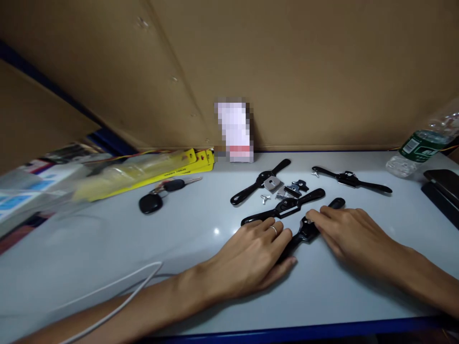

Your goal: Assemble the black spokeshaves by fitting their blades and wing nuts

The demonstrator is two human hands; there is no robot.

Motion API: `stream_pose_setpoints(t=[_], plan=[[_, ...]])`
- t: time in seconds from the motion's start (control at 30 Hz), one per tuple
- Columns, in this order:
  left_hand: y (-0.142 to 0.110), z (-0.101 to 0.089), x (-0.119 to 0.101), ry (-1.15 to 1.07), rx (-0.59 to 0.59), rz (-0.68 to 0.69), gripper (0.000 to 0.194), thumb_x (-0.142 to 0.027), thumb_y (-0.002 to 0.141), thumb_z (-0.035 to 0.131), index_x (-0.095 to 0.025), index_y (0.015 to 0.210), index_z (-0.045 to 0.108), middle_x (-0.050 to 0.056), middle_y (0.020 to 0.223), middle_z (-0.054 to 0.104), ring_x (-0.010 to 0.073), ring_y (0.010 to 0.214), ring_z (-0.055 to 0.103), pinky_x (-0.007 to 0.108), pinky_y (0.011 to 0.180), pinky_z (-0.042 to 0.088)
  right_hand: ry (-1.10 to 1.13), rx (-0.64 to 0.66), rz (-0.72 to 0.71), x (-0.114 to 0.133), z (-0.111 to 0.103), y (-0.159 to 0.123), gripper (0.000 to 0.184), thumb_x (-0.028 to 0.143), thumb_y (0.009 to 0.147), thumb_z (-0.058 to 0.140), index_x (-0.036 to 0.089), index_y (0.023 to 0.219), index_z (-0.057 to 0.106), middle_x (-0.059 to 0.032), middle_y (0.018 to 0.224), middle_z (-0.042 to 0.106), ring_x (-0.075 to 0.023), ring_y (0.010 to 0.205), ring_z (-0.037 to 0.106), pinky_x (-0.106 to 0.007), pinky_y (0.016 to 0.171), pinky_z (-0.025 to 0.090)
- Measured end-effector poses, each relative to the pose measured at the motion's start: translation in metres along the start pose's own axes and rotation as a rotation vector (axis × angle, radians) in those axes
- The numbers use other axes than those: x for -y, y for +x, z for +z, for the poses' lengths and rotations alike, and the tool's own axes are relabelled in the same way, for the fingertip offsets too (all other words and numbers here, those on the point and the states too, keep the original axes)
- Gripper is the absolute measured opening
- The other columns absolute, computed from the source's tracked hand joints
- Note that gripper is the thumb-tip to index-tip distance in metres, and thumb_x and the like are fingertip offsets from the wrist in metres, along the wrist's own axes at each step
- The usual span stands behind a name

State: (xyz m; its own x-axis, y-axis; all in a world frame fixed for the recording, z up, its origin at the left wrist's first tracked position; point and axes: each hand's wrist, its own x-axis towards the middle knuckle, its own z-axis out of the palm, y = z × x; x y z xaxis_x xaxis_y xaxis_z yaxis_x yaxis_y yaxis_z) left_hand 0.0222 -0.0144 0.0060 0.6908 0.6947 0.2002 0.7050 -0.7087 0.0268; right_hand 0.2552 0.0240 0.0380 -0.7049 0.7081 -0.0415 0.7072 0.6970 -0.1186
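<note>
Both hands lie flat on the pale grey bench [107, 239], the left hand [251, 258] and right hand [347, 234] pressing slack, unclenched fingers onto the nearest black two-handled metal spokeshave [308, 229] — pinned under their tips, seemingly to steady it — its dismantled twins just beyond the fingertips.

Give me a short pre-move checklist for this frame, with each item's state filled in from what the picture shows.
1. Both hands in view: ok. The left hand and the right hand lie flat on the table.
2. Contact with the nearest spokeshave: ok, both hands rest on it.
3. Firm grip on it: cannot tell, since the fingers lie over it rather than visibly closing.
4. Loose small parts apart from the hands: ok, they lie behind the second spokeshave.
5. White cable away from the tools: ok, it runs by the left forearm.
6. Bottle upright: not ok, it lies tilted at the right edge.
</note>
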Motion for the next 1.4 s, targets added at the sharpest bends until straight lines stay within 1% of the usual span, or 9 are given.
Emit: stream_pose_setpoints(t=[0.1, 0.2, 0.3, 0.43, 0.57, 0.7, 0.83, 0.97, 1.4], plan=[[-0.001, 0.001, 0.001, 0.008, 0.029, -0.027, 0.014, -0.030, 0.099, 0.051, -0.020, 0.090, 0.053, 0.003, 0.080, 0.063, 0.0220, 0.073, 0.060, 0.035, 0.061, 0.049, 0.081, 0.065, -0.109, -0.007, -0.008, -0.002, 0.032, 0.002, 0.087, 0.050, 0.022, 0.103, 0.069, -0.0031, 0.088, 0.066, -0.0136, 0.064, 0.055, -0.027, 0.059, 0.026], [-0.002, 0.002, 0.002, 0.005, 0.005, -0.005, 0.011, -0.023, 0.096, 0.049, -0.020, 0.087, 0.053, 0.003, 0.076, 0.062, 0.0218, 0.070, 0.059, 0.034, 0.059, 0.046, 0.072, 0.039, -0.078, -0.010, -0.013, -0.002, 0.025, 0.004, 0.088, 0.051, 0.019, 0.092, 0.070, -0.0030, 0.083, 0.064, -0.0135, 0.064, 0.054, -0.027, 0.059, 0.027], [-0.003, 0.003, 0.004, -0.010, -0.036, 0.021, 0.011, -0.023, 0.096, 0.049, -0.020, 0.086, 0.054, 0.002, 0.074, 0.061, 0.0215, 0.069, 0.058, 0.033, 0.058, 0.044, 0.037, 0.006, -0.041, -0.008, -0.015, -0.001, 0.028, 0.006, 0.090, 0.050, 0.019, 0.103, 0.072, -0.0040, 0.085, 0.065, -0.0148, 0.066, 0.055, -0.028, 0.060, 0.027], [-0.002, 0.004, 0.005, -0.023, -0.051, 0.034, 0.014, -0.024, 0.097, 0.047, -0.020, 0.086, 0.055, 0.001, 0.072, 0.059, 0.0211, 0.068, 0.058, 0.033, 0.057, 0.043, 0.111, 0.045, -0.141, -0.005, -0.015, -0.001, 0.031, 0.006, 0.090, 0.052, 0.020, 0.107, 0.073, -0.0036, 0.088, 0.068, -0.0137, 0.068, 0.056, -0.027, 0.061, 0.029], [-0.002, 0.003, 0.006, -0.039, -0.053, 0.040, 0.017, -0.024, 0.098, 0.046, -0.020, 0.085, 0.055, 0.001, 0.072, 0.059, 0.0200, 0.067, 0.057, 0.032, 0.058, 0.042, 0.028, 0.002, -0.045, -0.003, -0.017, -0.002, 0.029, 0.005, 0.089, 0.051, 0.018, 0.104, 0.073, -0.0048, 0.084, 0.067, -0.0153, 0.067, 0.056, -0.029, 0.060, 0.027], [-0.003, 0.004, 0.007, -0.050, -0.061, 0.037, 0.019, -0.023, 0.099, 0.044, -0.020, 0.085, 0.056, 0.001, 0.072, 0.059, 0.0196, 0.067, 0.057, 0.032, 0.059, 0.043, 0.049, 0.038, -0.126, -0.003, -0.017, -0.002, 0.027, 0.004, 0.087, 0.054, 0.020, 0.100, 0.073, -0.0033, 0.084, 0.068, -0.0135, 0.064, 0.054, -0.028, 0.059, 0.025], [-0.004, 0.005, 0.007, -0.040, -0.062, 0.048, 0.020, -0.024, 0.100, 0.044, -0.020, 0.084, 0.055, 0.002, 0.072, 0.059, 0.0203, 0.067, 0.057, 0.033, 0.059, 0.044, -0.025, 0.007, -0.037, -0.002, -0.016, -0.001, 0.026, 0.003, 0.087, 0.054, 0.017, 0.101, 0.071, -0.0049, 0.084, 0.068, -0.0145, 0.066, 0.055, -0.029, 0.059, 0.023], [-0.003, 0.004, 0.006, -0.035, -0.068, 0.050, 0.019, -0.024, 0.100, 0.045, -0.019, 0.084, 0.055, 0.001, 0.072, 0.059, 0.0195, 0.066, 0.056, 0.033, 0.058, 0.043, 0.024, 0.065, -0.106, -0.002, -0.017, 0.000, 0.031, 0.004, 0.088, 0.053, 0.021, 0.105, 0.072, -0.0039, 0.087, 0.069, -0.0144, 0.067, 0.055, -0.029, 0.058, 0.023], [-0.004, 0.004, 0.007, -0.031, -0.072, 0.047, 0.020, -0.024, 0.099, 0.044, -0.020, 0.083, 0.055, 0.001, 0.071, 0.060, 0.0198, 0.066, 0.058, 0.033, 0.058, 0.044, -0.066, 0.014, -0.040, 0.000, -0.019, -0.002, 0.033, 0.000, 0.086, 0.052, 0.019, 0.102, 0.072, -0.0047, 0.083, 0.067, -0.0155, 0.066, 0.052, -0.031, 0.057, 0.018]])
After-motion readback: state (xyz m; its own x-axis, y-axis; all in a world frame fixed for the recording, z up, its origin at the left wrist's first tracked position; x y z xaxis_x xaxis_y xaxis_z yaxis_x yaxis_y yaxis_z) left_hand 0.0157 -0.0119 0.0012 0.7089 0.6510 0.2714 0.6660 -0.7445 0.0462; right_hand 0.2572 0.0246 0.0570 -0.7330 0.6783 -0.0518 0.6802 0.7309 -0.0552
